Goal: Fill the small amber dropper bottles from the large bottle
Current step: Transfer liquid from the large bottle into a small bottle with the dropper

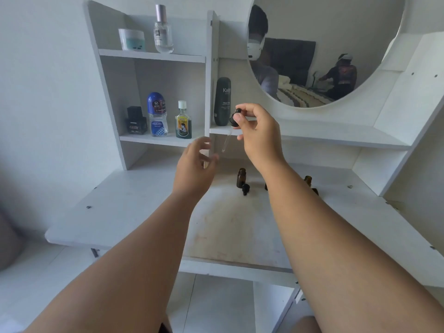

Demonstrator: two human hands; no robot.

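Observation:
My right hand point(258, 131) holds a dropper point(231, 131) by its black rubber bulb, with the clear glass pipette pointing down in the air above the vanity top. My left hand point(195, 164) hovers just left of the pipette tip, fingers apart and holding nothing. An uncapped small amber bottle point(241, 177) stands on the white vanity top point(144, 212), and a black dropper cap point(245, 189) lies in front of it. Another small amber bottle point(307, 180) shows past my right forearm, partly hidden. I cannot tell which bottle is the large one.
A tall dark bottle point(222, 102) stands on the shelf behind the dropper. The left cubby holds a black box, a blue roll-on point(157, 115) and a green bottle with a white cap point(183, 121). A jar and a clear spray bottle sit above. A round mirror point(324, 49) hangs at right.

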